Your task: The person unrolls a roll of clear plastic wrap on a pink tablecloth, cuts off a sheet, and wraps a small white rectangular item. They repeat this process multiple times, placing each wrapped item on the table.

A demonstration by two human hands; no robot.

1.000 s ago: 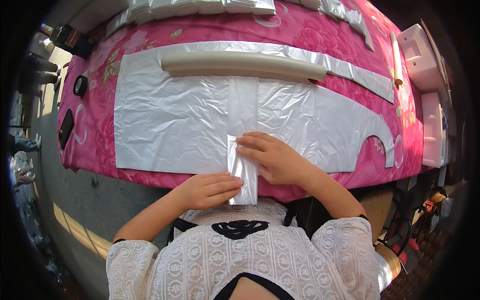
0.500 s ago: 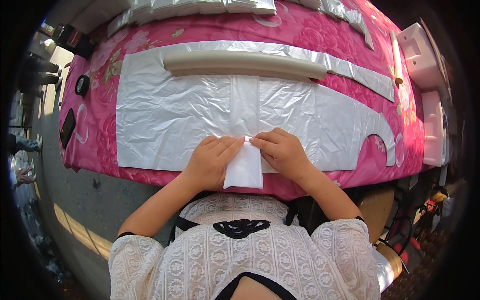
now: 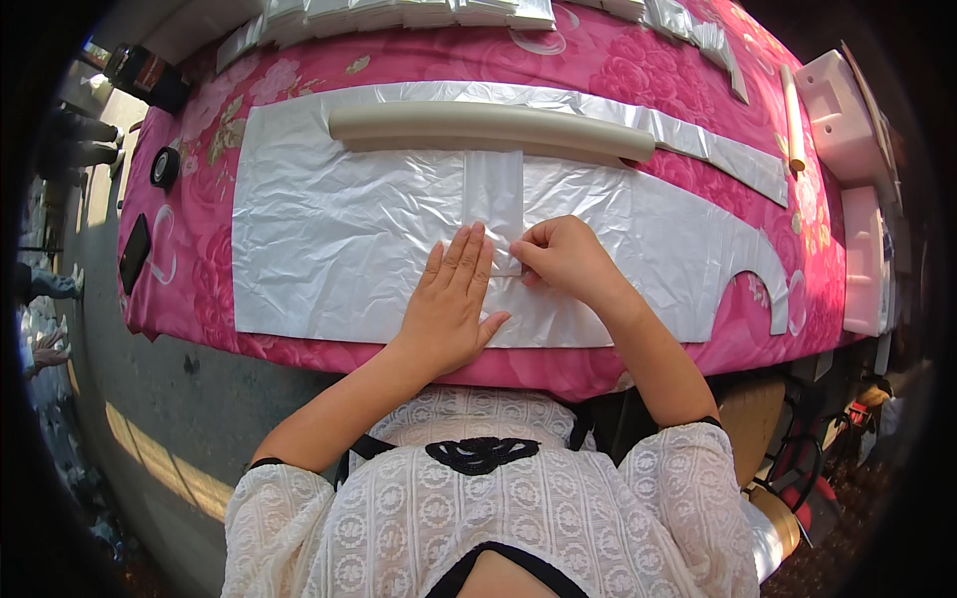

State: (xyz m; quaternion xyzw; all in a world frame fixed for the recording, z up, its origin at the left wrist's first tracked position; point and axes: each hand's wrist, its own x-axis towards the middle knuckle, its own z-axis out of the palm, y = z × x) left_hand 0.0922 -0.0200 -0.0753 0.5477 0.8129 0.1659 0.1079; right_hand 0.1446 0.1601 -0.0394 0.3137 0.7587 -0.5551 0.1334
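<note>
A thin white plastic sheet [image 3: 329,239] with a curved cut-out at its right end lies spread before me. On its middle is a narrower folded plastic strip [image 3: 495,184], running from under a long beige tube [image 3: 478,122] toward me. My left hand [image 3: 454,294] lies flat with fingers stretched, palm down on the sheet, its fingertips on the strip's left edge. At the strip's near right corner my right hand [image 3: 560,257] is closed, thumb and forefinger pinching the edge. The left fingers partly cover the strip's near end.
Stacks of folded white plastic [image 3: 399,12] lie along the far edge of the pink flowered tablecloth [image 3: 638,75]. A black phone [image 3: 135,255], a roll of black tape [image 3: 164,167] and a dark jar [image 3: 148,78] are on the left. White foam boxes [image 3: 865,259] stand at the right.
The strip's near end hung over the table edge between both hands; now it lies folded back on the sheet. My left hand has flattened out, and my right hand has moved slightly away from me.
</note>
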